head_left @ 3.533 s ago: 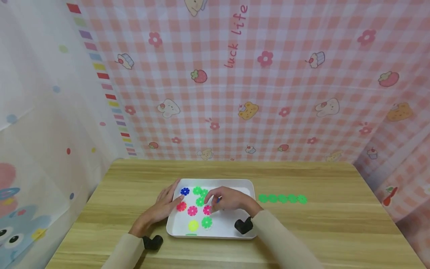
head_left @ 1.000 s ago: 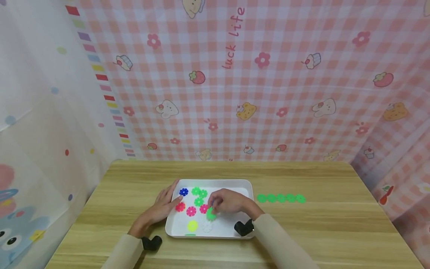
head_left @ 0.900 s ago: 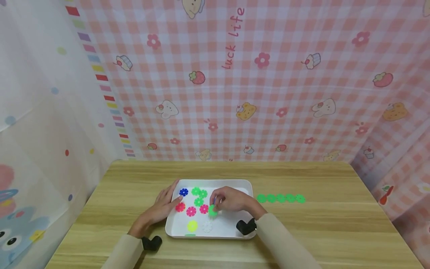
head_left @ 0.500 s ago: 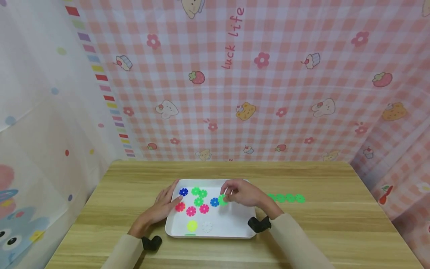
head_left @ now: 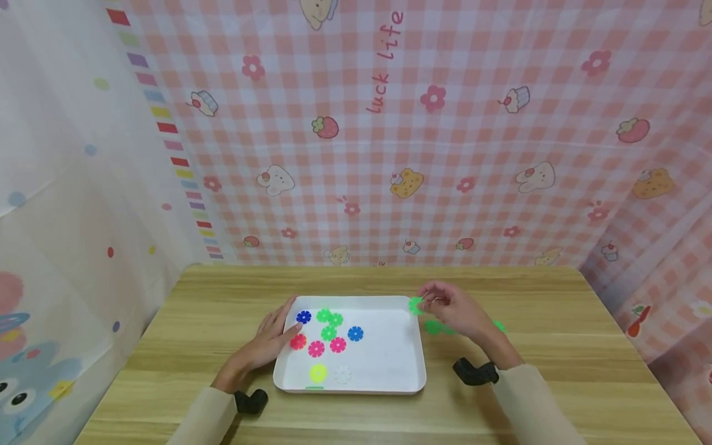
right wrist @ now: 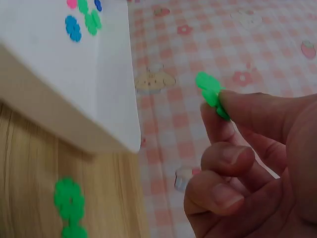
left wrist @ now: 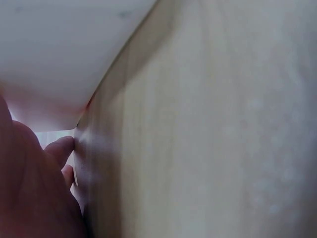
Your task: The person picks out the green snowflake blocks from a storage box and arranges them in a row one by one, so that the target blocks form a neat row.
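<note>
A white tray [head_left: 389,371] sits on the wooden table and holds several flower-shaped plastic discs: blue [head_left: 355,334], pink [head_left: 337,345], green [head_left: 329,317], yellow [head_left: 318,372] and white. My right hand [head_left: 453,312] hovers past the tray's far right corner and pinches a green disc [head_left: 415,305] [right wrist: 210,91] between thumb and fingers. Under it a row of green discs [head_left: 434,327] [right wrist: 68,198] lies on the table, partly hidden by the hand. My left hand [head_left: 266,343] rests flat against the tray's left rim [left wrist: 79,148], fingers straight.
A pink checked cloth [head_left: 423,136] hangs behind the table, and a pale curtain [head_left: 72,204] stands on the left. Bare wooden tabletop [head_left: 567,346] stretches to the right of the disc row and in front of the tray.
My right hand picked a green disc out of the tray and carried it right and away, past the tray's far right corner. A blue disc it had hidden now shows. The left hand stayed put.
</note>
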The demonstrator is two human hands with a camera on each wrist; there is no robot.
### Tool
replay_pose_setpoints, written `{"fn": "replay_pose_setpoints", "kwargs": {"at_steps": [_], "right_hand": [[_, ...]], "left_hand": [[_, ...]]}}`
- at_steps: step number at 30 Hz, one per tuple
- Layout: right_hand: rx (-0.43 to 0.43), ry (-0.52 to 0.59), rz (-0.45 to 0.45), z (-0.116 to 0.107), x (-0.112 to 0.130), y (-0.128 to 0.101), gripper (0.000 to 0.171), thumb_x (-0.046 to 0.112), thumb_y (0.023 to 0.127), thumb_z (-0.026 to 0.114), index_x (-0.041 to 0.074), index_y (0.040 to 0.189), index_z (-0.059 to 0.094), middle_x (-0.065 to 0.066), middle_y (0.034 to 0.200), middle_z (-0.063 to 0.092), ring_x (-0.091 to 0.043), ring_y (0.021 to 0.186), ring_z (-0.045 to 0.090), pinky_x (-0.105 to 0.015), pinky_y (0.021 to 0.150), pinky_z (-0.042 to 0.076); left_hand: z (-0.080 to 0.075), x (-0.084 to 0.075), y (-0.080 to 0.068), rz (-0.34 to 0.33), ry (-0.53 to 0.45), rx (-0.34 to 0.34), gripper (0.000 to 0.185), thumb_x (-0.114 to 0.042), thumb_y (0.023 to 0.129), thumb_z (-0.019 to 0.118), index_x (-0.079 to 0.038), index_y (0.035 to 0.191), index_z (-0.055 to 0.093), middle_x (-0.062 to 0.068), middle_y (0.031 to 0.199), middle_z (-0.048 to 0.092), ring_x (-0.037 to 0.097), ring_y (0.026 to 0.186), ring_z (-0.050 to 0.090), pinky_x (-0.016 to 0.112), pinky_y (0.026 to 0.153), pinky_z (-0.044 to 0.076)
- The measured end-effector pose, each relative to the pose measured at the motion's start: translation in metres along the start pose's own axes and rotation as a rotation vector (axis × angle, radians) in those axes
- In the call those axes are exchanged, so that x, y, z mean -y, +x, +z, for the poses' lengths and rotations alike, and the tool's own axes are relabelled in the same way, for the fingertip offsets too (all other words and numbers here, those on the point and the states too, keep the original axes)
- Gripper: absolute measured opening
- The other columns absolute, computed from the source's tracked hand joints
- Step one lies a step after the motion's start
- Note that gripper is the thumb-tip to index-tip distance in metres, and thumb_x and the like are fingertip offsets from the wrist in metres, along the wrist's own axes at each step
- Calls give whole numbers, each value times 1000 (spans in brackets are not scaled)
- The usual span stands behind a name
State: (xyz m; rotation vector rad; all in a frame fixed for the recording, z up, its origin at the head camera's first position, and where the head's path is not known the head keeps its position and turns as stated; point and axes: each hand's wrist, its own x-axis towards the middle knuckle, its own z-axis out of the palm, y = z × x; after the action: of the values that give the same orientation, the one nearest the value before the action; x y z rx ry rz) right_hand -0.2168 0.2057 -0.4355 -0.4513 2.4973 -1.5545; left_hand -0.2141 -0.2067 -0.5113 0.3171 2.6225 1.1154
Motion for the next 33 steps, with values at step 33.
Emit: {"fn": "replay_pose_setpoints", "kwargs": {"at_steps": [33], "right_hand": [[-372,62,338,-98,-117,-79,36,23,100,60,-1,125,53,15,88,64,-5,56,44,-24,46,40]], "left_hand": [[0,1,0,2,-17,-9,72,-46,105,40,-24,161,0,14,166,6,40,151,-1,59,118,-9]]}}
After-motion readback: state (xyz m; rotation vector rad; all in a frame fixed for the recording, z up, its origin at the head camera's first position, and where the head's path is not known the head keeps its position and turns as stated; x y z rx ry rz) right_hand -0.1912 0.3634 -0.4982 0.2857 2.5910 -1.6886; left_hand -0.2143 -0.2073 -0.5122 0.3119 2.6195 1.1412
